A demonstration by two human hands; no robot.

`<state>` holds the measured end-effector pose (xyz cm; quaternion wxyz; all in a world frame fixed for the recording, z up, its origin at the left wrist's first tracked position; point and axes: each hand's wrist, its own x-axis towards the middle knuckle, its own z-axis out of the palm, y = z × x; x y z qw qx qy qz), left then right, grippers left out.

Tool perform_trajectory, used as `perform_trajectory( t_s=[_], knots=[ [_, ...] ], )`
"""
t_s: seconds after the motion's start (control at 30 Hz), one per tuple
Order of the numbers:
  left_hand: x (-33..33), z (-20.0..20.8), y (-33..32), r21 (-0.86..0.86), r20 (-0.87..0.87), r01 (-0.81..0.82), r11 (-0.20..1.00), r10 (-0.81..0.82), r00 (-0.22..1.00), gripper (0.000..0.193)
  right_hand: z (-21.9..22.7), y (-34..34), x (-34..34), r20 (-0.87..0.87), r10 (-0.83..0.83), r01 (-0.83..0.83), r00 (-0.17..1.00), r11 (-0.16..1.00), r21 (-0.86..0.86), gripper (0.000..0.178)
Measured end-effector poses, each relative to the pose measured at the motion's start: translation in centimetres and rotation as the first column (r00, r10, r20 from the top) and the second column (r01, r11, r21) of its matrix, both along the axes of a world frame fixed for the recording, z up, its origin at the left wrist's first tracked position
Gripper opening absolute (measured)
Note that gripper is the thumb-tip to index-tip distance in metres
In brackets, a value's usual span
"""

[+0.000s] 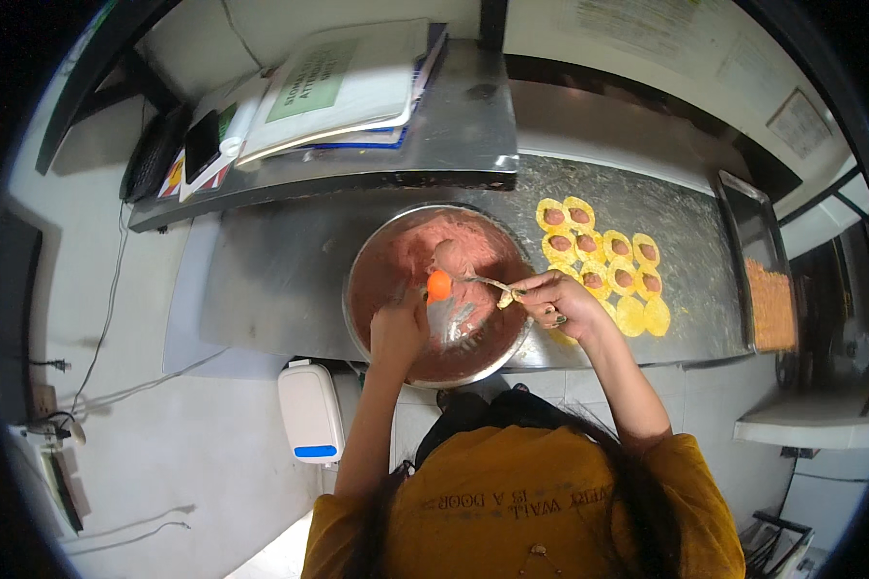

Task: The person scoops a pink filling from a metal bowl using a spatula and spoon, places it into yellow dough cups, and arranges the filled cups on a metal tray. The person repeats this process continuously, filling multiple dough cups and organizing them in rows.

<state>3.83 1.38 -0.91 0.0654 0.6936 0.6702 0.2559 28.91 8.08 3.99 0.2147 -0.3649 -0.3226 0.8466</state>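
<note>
A large metal bowl holds a pink, paste-like ground meat mixture. My right hand is closed round the handle of a metal spoon, which reaches over the bowl with a lump of the mixture at its far end. My left hand is over the bowl's near left side, its fingers closed at a round orange object; the part inside the hand is hidden. Right of the bowl lie several round yellow wrappers, most with a dab of pink filling in the middle.
The bowl stands on a metal worktable. A raised metal shelf at the back left carries papers and a dark phone. A tray with a stack of orange-brown pieces is at the far right. Below stands a white bin.
</note>
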Motion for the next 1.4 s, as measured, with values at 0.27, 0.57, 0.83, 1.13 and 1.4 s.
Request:
perform_trajectory(
  t_s=[0.27, 0.57, 0.83, 1.13, 1.4],
  knots=[
    [1.6, 2.0, 2.0, 0.092, 0.477, -0.148, 0.985, 0.087, 0.875, 0.018, -2.1, -2.8, 8.0, 0.328, -0.325, 0.18, 0.887, 0.897, 0.403, 0.023],
    [3.7, 1.8, 1.3, 0.122, 0.29, -0.109, 0.986, 0.07, 0.955, 0.013, -2.1, -11.0, 17.6, 0.127, -0.992, -0.262, 0.008, 0.121, 0.957, 0.025],
    [3.0, 1.1, 0.7, 0.107, 0.318, -0.083, 0.991, 0.045, 0.947, 0.015, -7.1, -11.8, 16.3, 0.392, -0.918, -0.36, 0.064, 0.345, 0.867, 0.025],
    [0.5, 1.2, -0.8, -0.265, 0.561, 0.198, 0.944, -0.016, 0.828, 0.019, 1.0, -3.6, 5.9, 0.519, -0.587, -0.476, 0.621, 0.244, 0.845, 0.028],
    [-5.0, 1.3, -1.7, -0.047, 0.586, -0.17, 0.984, 0.165, 0.793, 0.019, 1.5, -0.4, -1.8, 0.667, -0.296, -0.691, 0.684, 0.032, 0.722, 0.045]
  ],
)
